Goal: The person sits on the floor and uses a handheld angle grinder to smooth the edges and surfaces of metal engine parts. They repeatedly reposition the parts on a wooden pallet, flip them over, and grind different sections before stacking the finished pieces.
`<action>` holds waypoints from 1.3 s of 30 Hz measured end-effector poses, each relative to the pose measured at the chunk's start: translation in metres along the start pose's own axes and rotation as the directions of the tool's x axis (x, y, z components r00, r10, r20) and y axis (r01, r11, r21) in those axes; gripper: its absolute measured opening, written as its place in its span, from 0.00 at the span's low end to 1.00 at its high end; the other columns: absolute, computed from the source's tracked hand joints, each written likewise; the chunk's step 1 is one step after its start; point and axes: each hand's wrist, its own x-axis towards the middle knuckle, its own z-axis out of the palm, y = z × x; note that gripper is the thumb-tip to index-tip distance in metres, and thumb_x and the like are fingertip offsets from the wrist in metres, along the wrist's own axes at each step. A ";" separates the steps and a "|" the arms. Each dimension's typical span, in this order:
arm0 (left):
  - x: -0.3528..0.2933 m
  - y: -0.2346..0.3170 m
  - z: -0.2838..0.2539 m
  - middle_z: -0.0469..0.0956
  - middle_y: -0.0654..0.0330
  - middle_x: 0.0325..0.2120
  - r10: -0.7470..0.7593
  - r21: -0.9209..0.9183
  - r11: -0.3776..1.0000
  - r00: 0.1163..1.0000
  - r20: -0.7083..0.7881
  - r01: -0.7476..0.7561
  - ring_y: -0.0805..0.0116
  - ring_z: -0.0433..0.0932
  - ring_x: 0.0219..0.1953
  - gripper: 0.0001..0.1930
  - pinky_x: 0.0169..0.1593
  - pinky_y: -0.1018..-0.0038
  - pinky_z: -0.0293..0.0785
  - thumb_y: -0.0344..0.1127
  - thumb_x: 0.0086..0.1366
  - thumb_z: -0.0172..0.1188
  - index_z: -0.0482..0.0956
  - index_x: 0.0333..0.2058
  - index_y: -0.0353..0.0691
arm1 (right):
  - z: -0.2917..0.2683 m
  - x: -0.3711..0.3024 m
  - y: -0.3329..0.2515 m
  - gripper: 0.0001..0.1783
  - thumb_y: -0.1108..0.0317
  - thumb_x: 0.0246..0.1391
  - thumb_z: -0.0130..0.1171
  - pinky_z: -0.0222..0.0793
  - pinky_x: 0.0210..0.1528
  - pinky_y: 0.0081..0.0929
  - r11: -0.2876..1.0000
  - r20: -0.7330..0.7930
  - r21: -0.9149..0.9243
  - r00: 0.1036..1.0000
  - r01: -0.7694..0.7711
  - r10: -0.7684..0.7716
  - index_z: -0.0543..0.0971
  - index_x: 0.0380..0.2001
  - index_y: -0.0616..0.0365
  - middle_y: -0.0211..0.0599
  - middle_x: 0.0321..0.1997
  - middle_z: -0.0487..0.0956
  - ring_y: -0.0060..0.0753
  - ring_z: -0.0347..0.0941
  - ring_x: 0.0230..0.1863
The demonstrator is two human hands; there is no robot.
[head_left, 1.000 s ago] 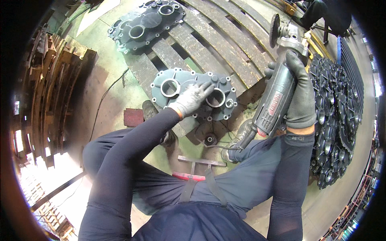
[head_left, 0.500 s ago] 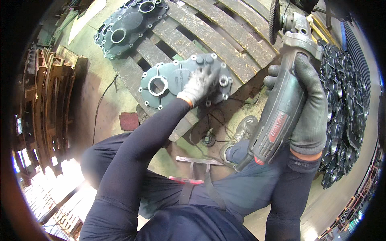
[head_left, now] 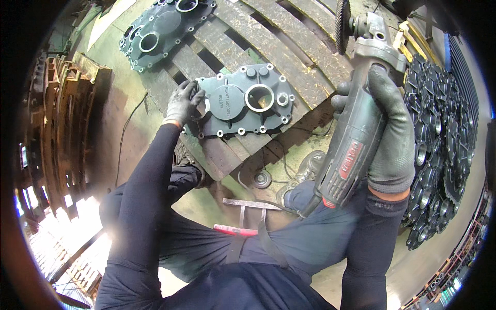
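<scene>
My left hand [head_left: 184,103], in a grey glove, is at the left end of a grey cast metal gear housing cover [head_left: 230,106]. Its curled fingers grip the rim by the left bore and partly hide it. The cover lies flat on a wooden pallet [head_left: 219,157], with raised lettering, a large round bore and bolt holes along its edge. Out to the right, my gloved right hand [head_left: 395,129] is wrapped around the body of an angle grinder [head_left: 356,134]. The grinder's disc [head_left: 342,26] points up and away, clear of the cover.
Another housing cover [head_left: 160,33] lies at the pallet's far left. Stacked dark castings [head_left: 439,150] stand at right, wooden pallets [head_left: 67,134] at left. A round disc-like part [head_left: 262,179] and cables lie on the floor by my shoe [head_left: 310,170]. A metal-framed seat [head_left: 250,204] shows between my legs.
My left hand has moved from the cover's right part to its left end, uncovering the right bore. The grinder in my right hand has shifted slightly left.
</scene>
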 end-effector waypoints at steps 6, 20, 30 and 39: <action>-0.044 0.015 0.022 0.82 0.42 0.54 -0.139 0.047 0.989 0.989 -0.056 0.142 0.37 0.80 0.60 0.19 0.65 0.50 0.77 0.34 0.68 0.66 0.85 0.57 0.42 | -0.023 0.028 0.014 0.37 0.41 0.67 0.71 0.87 0.40 0.26 0.957 0.098 -0.288 0.995 0.025 0.004 0.80 0.58 0.66 0.44 0.44 0.89 0.31 0.89 0.38; -0.088 0.276 -0.087 0.86 0.62 0.54 0.125 -0.913 0.271 0.929 0.349 0.307 0.74 0.83 0.52 0.39 0.58 0.73 0.79 0.58 0.75 0.70 0.74 0.72 0.35 | -0.011 0.024 0.052 0.28 0.52 0.60 0.79 0.85 0.35 0.29 0.996 0.202 -0.063 0.978 0.063 -0.049 0.84 0.47 0.68 0.43 0.36 0.88 0.32 0.88 0.32; -0.156 0.386 -0.093 0.79 0.49 0.56 0.029 -0.903 0.322 0.951 0.309 0.284 0.68 0.81 0.50 0.48 0.53 0.68 0.82 0.55 0.72 0.74 0.60 0.74 0.29 | -0.014 -0.010 0.066 0.34 0.43 0.62 0.74 0.87 0.43 0.32 0.991 0.168 -0.135 0.985 -0.017 0.040 0.84 0.51 0.68 0.44 0.39 0.89 0.36 0.90 0.37; -0.180 0.395 -0.086 0.81 0.45 0.48 -0.020 -0.813 0.449 0.914 0.405 0.370 0.62 0.85 0.41 0.47 0.48 0.65 0.84 0.63 0.68 0.74 0.68 0.65 0.26 | -0.037 -0.006 0.083 0.38 0.34 0.65 0.70 0.88 0.39 0.34 0.975 0.264 -0.136 0.942 -0.177 0.208 0.82 0.56 0.61 0.40 0.36 0.86 0.36 0.90 0.36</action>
